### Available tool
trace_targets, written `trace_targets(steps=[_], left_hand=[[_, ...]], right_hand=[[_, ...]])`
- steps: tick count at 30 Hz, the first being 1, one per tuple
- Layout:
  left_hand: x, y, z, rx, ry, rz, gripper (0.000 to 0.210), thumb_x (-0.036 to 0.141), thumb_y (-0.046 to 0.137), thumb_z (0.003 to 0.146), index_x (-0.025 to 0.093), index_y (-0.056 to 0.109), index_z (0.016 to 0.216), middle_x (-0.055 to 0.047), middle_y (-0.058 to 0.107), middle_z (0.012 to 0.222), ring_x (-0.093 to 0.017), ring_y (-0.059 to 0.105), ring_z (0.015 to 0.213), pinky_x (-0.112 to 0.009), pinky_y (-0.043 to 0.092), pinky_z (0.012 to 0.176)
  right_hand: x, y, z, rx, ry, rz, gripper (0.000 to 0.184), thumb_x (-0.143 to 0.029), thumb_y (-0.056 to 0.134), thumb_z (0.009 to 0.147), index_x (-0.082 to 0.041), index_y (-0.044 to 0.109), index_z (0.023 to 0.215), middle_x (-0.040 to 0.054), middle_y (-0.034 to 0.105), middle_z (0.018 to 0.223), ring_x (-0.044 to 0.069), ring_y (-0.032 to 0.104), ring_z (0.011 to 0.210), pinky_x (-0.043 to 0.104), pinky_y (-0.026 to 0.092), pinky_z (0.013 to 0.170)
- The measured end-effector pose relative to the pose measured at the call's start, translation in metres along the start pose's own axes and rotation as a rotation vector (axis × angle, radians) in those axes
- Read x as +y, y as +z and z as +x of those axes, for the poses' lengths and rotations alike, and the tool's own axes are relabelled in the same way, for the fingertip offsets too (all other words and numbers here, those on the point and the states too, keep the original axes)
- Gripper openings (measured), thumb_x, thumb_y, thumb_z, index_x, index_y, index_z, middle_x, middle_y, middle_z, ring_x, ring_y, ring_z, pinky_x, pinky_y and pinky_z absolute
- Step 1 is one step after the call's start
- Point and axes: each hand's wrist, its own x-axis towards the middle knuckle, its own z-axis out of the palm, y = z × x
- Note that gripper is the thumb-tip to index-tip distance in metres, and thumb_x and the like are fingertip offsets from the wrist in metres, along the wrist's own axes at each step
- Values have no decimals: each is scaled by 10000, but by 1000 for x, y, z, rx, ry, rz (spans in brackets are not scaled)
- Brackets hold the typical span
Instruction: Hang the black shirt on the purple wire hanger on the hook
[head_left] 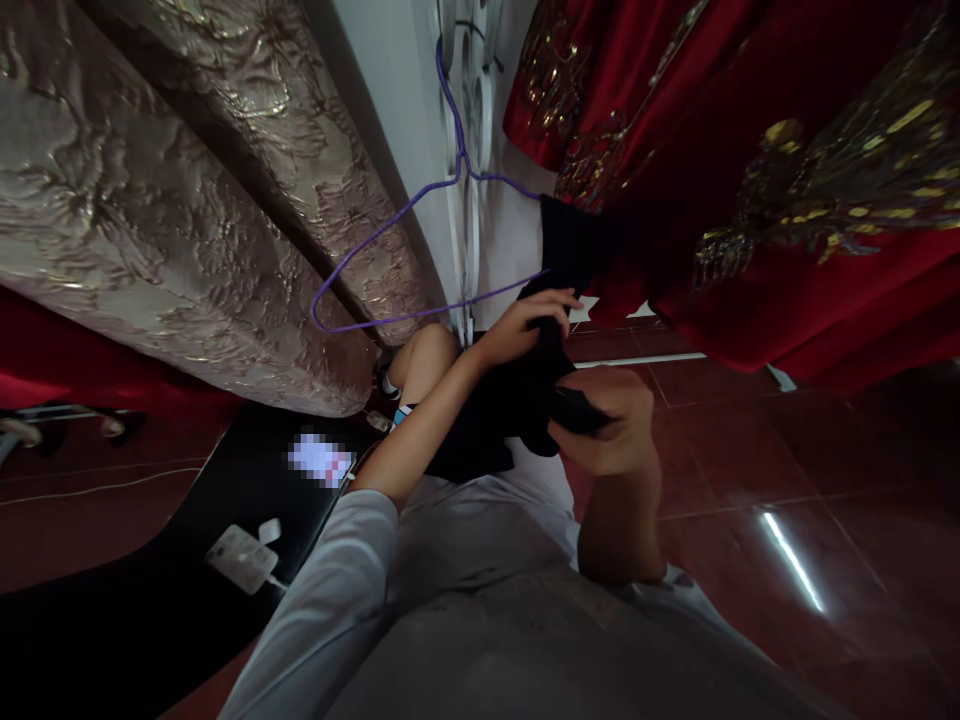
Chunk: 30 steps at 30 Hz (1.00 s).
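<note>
A black garment lies bunched over my lap, and its upper end hangs over one side of a purple hanger. My left hand is on the cloth just below the hanger's lower bar, its fingers bent around a fold. Lower and to the right, my right hand is closed on another part of the same dark cloth; its fingers are smeared by motion. The hanger's hook is up by a white metal rack. The garment's exact kind is hidden by the folds.
Shiny beige embossed fabric hangs at the left, red sequinned clothing at the right. A black bench or table holds a lit phone, a white power strip and a small white adapter. Dark red tiles cover the floor.
</note>
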Motion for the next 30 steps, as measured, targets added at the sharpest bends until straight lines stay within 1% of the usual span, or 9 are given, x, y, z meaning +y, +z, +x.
trace_targets(steps=[3,7,12,16,19,23,25,27,30], left_hand=[[-2,7,-4,-80,-51,-87,225,361,628,972,191,720,857,-121,728,1184,-270,601,1318,-487,426,1161],[-10,1,-20,-163,-196,-44,156,196,586,914,154,721,980,-115,745,1081,-237,698,1056,-410,514,999],[-20,-19,-53,-166,-291,137,274,112,531,878,163,734,1055,-87,753,1068,-214,695,1038,-371,510,985],[-11,-32,-83,-231,-389,142,223,228,537,941,161,732,1027,-74,751,993,-188,684,889,-329,537,858],[9,-40,-100,-45,-408,141,223,313,567,961,170,735,996,-77,757,971,-206,699,902,-339,550,859],[47,-60,-111,379,-367,112,232,405,601,995,202,703,952,-91,764,1142,-253,696,1163,-433,502,1073],[64,-71,-114,492,-340,60,244,417,576,1015,207,647,914,-100,740,1249,-259,640,1294,-487,437,1164],[75,-78,-119,471,-351,21,248,410,541,1035,208,599,905,-113,732,1273,-257,619,1330,-518,392,1206],[75,-81,-128,266,-428,-32,184,374,586,1013,217,580,1107,-140,693,1342,-252,607,1351,-516,373,1223]], right_hand=[[1,2,5,-17,-130,67,266,-87,579,700,-201,376,571,-51,339,532,69,299,475,260,259,463],[11,-3,14,16,-107,-23,281,-82,580,695,-194,357,567,-53,290,542,57,272,473,245,241,447],[20,-23,26,234,-120,-210,297,-109,637,686,-208,381,572,-52,287,520,64,277,447,253,220,412],[16,-33,45,361,-140,-248,133,-232,725,696,-242,592,690,-16,471,599,133,469,530,302,403,480],[22,-13,68,309,-47,-109,255,-322,696,801,-262,712,1049,66,681,952,254,676,933,388,582,781],[62,43,95,170,160,76,312,-420,559,956,-256,703,1179,86,710,1088,260,627,1214,416,524,1072],[90,70,101,139,249,177,353,-476,486,996,-257,714,1154,79,717,1077,239,612,1256,415,478,1137],[113,90,104,105,311,248,357,-499,492,984,-246,724,1083,75,722,1049,234,620,1243,417,456,1157],[132,100,105,138,360,269,306,-470,554,935,-202,702,947,80,715,965,245,670,1087,419,507,1067]])
